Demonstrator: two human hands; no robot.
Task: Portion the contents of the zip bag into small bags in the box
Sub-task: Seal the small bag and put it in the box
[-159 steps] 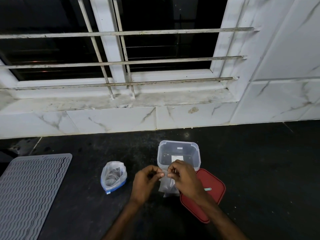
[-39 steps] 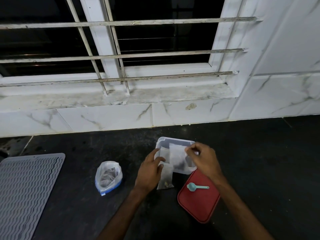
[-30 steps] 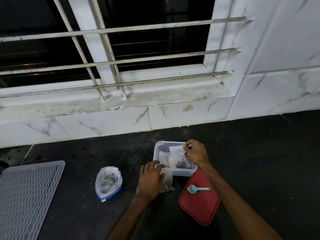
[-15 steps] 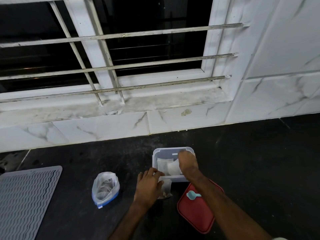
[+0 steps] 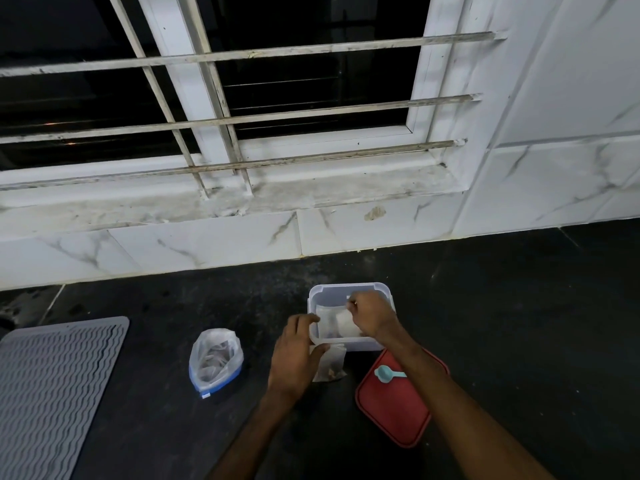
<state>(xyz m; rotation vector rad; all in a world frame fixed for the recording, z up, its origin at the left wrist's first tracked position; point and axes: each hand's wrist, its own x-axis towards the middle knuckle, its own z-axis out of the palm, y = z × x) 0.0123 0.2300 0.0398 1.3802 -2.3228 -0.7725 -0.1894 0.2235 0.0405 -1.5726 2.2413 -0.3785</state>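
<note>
Your left hand (image 5: 298, 355) lies palm down, fingers straight, thumb spread. Your right hand (image 5: 372, 318) curls, pinching a small bag (image 5: 345, 324) at its fingertips.

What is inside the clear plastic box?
Small bags, one pinched by the right hand. That hand and the bags hide the floor and right side of the clear plastic box.
</note>
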